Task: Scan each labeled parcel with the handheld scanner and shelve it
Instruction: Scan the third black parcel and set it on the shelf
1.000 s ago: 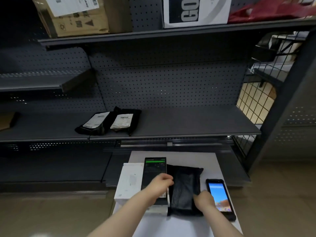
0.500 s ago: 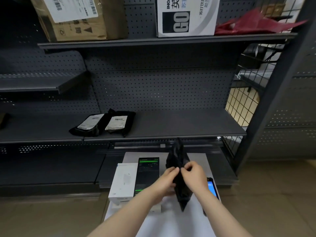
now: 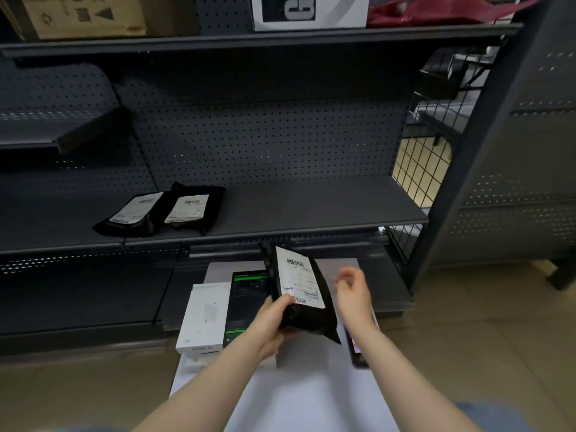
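My left hand (image 3: 274,319) grips the lower end of a black parcel bag (image 3: 300,294), held above the white table (image 3: 299,394) with its white barcode label facing me. My right hand (image 3: 353,291) hovers just right of the bag, fingers loosely spread, holding nothing. The handheld scanner (image 3: 357,352) lies on the table's right side, mostly hidden under my right forearm. Two more labelled black parcels (image 3: 162,213) lie on the middle shelf (image 3: 311,210).
A white box (image 3: 204,319) and a black box with green print (image 3: 246,304) lie on the table's left part. The upper shelf holds a cardboard carton (image 3: 81,14), a white box (image 3: 308,10) and a red bag (image 3: 436,10). A wire mesh panel (image 3: 417,169) closes the shelf's right end.
The black bag was lifted off the table and turned over with both hands, so its label now faces up. My right hand has let go and moved right.
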Available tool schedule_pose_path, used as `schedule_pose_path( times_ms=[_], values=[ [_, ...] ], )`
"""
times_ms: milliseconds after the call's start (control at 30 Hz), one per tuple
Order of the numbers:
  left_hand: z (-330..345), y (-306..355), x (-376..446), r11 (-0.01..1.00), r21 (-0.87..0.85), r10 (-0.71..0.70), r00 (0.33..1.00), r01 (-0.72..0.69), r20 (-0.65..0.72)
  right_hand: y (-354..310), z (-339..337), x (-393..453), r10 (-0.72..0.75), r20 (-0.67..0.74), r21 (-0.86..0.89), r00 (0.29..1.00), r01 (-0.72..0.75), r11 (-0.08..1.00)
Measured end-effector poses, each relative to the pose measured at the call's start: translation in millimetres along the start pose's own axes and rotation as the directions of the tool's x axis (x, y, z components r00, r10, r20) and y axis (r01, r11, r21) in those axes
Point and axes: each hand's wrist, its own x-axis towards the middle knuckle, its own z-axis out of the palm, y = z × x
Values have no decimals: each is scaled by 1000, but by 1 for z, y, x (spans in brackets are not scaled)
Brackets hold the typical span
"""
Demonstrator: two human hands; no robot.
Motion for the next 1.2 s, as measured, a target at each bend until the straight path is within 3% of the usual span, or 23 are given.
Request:
schedule_pose_path(
  times_ms=[100,200,267,333,533,767,967,1100,1200],
  values=[
    [-2,2,4,1000,-20,-11,1000,11,-10,43,-21,31,107,-163,-344,981,-158,926],
    [-4,5,6,1000,2,-5,1000,5,7,83,-33,44,364,-96,-709,926,-320,628],
    [-7,6,8,1000,9,-12,1000,12,16,103,-37,44,447,-60,-813,892,-304,496],
    [-10,6,10,1000,9,-29,999,29,15,116,-37,44,463,-41,-844,885,-278,458],
    [-20,5,16,997,-24,-73,997,74,28,123,-35,47,428,-41,-857,903,-252,449],
    [-14,11,8,999,32,3,1000,-3,6,103,-32,45,411,-66,-856,909,-264,445],
    [-13,30,-1,986,88,139,990,-138,3,57,-36,41,435,-1,-780,900,-273,563],
    [-17,48,-4,975,4,223,972,-224,-78,16,-39,35,389,92,-758,917,-189,625],
    [-26,60,-1,956,62,293,942,-287,-162,-11,-41,31,360,166,-743,918,-123,658]
  ],
)
